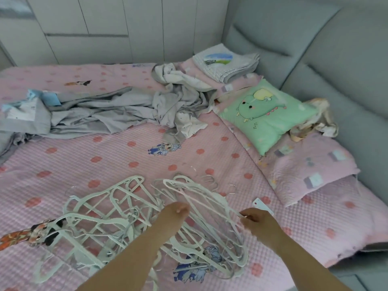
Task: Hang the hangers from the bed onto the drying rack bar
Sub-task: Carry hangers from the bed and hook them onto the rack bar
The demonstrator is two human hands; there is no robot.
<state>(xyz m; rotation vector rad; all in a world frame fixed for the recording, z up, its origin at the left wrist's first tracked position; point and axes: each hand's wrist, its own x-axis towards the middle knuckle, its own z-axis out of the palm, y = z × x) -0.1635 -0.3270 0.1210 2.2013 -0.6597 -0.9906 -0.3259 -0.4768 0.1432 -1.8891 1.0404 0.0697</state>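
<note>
A tangled heap of several white plastic hangers (109, 211) lies on the pink bedspread (126, 156) at the near edge of the bed. My left hand (175, 211) is down in the middle of the heap with its fingers curled around hanger bars. My right hand (257, 222) pinches the thin bar of a hanger (212, 206) at the heap's right side. The hangers' metal hooks (210, 178) point away from me. No drying rack is in view.
Crumpled grey clothes (117, 114) lie across the bed's middle. A green cartoon pillow (266, 113) and folded cloth (225, 61) sit at the right, by the grey padded headboard (336, 49). A small white card (260, 203) lies by my right hand. White cupboards (105, 28) stand behind.
</note>
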